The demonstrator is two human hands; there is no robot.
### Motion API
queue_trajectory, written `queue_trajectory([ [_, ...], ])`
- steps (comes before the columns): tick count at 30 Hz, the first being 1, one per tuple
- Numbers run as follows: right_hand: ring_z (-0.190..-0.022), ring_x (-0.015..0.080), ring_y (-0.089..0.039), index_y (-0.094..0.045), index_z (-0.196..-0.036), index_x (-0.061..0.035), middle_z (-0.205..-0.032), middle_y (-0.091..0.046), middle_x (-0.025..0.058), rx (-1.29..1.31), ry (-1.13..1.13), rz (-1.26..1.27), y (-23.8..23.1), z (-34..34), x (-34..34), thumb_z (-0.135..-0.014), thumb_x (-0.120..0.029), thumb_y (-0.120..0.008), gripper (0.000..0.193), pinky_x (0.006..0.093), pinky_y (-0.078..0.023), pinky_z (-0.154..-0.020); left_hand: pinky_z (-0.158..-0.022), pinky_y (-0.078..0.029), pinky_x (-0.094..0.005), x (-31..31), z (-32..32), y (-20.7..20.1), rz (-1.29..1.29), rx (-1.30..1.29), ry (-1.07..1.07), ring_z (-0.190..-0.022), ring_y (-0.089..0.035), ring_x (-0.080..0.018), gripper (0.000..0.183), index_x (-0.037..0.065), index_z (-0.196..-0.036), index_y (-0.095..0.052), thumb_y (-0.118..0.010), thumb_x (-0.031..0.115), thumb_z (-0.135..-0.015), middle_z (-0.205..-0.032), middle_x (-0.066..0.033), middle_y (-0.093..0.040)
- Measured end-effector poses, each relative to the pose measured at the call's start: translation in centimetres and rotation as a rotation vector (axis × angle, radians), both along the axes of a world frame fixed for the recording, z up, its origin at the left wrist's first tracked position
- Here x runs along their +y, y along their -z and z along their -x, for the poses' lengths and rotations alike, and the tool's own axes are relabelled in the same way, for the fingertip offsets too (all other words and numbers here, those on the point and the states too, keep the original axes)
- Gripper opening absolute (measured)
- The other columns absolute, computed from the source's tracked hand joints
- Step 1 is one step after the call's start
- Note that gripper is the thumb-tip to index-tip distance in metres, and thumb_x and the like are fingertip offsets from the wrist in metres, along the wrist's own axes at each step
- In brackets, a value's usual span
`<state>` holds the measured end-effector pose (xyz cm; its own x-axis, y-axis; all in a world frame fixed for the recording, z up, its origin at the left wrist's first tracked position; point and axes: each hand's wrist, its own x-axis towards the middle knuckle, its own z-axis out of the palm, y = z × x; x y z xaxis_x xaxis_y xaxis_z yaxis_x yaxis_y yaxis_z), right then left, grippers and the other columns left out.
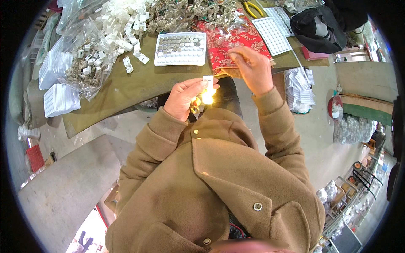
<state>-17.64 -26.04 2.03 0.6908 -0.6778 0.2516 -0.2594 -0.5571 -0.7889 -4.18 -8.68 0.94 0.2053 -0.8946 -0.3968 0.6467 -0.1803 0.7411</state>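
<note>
My left hand (182,98) is closed on a small white battery box (208,79), held upright between thumb and fingers. A glowing bundle of warm yellow string lights (207,96) hangs just below the box, beside my fingers. My right hand (256,71) is raised to the right, over the near edge of a red flowered cloth (223,40). Its fingers are curled together in a pinch; whether anything small is between them I cannot make out. Ahead of my left hand lies a white tray (181,62) partly filled with round silver button cells.
Loose white battery boxes (130,21) heap at the back left, beside clear-bagged wire bundles (194,14). Stacked white trays (61,100) stand at the left edge. A white tray (272,36), yellow-handled pliers (253,8) and a black bag (301,27) lie at the right.
</note>
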Motion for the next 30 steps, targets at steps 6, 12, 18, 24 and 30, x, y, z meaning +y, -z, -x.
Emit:
queue_trajectory([
  [6, -0.083, 0.0301, -0.063, -0.07, -0.094, -0.0108, -0.089, -0.063, 0.0088, 0.146, 0.045, 0.281, 2.0, -1.8, -2.7, -0.084, -0.015, -0.064, 0.013, 0.0394, -0.05, -0.071, -0.064, -0.046, -0.0214, -0.5, -0.6, -0.2, 0.069, -0.073, 0.022, -0.069, -0.056, -0.0069, 0.033, -0.003, -0.112, -0.063, -0.052, 0.024, -0.096, -0.077, 0.0003, -0.059],
  [12, -0.079, 0.0295, -0.062, -0.07, -0.09, -0.0108, -0.087, -0.061, 0.0082, 0.131, -0.001, 0.308, 2.5, -1.7, -2.3, -0.082, -0.015, -0.067, 0.009, 0.038, -0.05, -0.069, -0.06, -0.046, -0.0212, -0.2, -0.9, 0.3, 0.042, 0.05, 0.06, -0.063, -0.053, -0.007, 0.034, -0.003, -0.113, -0.062, -0.053, 0.025, -0.096, -0.074, 0.0012, -0.055],
  [18, -0.081, 0.0197, -0.064, -0.072, -0.087, -0.0057, -0.087, -0.064, 0.0067, -0.151, 0.069, 0.162, 2.5, -1.7, -2.7, -0.08, -0.003, -0.067, 0.009, 0.0299, -0.051, -0.068, -0.059, -0.045, -0.0201, -0.3, -0.7, 0.9, -0.016, 0.1, 0.047, -0.062, -0.054, -0.007, 0.034, -0.005, -0.115, -0.06, -0.048, 0.022, -0.099, -0.071, 0.0009, -0.057],
  [24, -0.073, 0.0119, -0.066, -0.062, -0.102, 0.0018, -0.087, -0.068, 0.0078, -0.278, 0.043, -0.468, 1.7, -1.9, -2.8, -0.094, -0.006, -0.056, 0.013, 0.0225, -0.054, -0.065, -0.062, -0.046, -0.0213, -0.4, -0.9, 0.7, 0.01, 0.114, 0.024, -0.065, -0.054, -0.0076, 0.04, -0.004, -0.115, -0.06, -0.049, 0.031, -0.099, -0.076, 0.0009, -0.058],
  [30, -0.077, 0.0115, -0.066, -0.062, -0.103, -0.0009, -0.091, -0.068, 0.0071, -0.323, -0.107, -0.999, -0.2, -1.0, -0.5, -0.096, -0.009, -0.054, 0.013, 0.0251, -0.056, -0.069, -0.066, -0.048, -0.0267, -0.7, -1.6, 0.5, -0.004, 0.142, -0.048, -0.072, -0.055, -0.011, 0.045, -0.002, -0.12, -0.057, -0.041, 0.036, -0.102, -0.084, -0.0018, -0.059],
])
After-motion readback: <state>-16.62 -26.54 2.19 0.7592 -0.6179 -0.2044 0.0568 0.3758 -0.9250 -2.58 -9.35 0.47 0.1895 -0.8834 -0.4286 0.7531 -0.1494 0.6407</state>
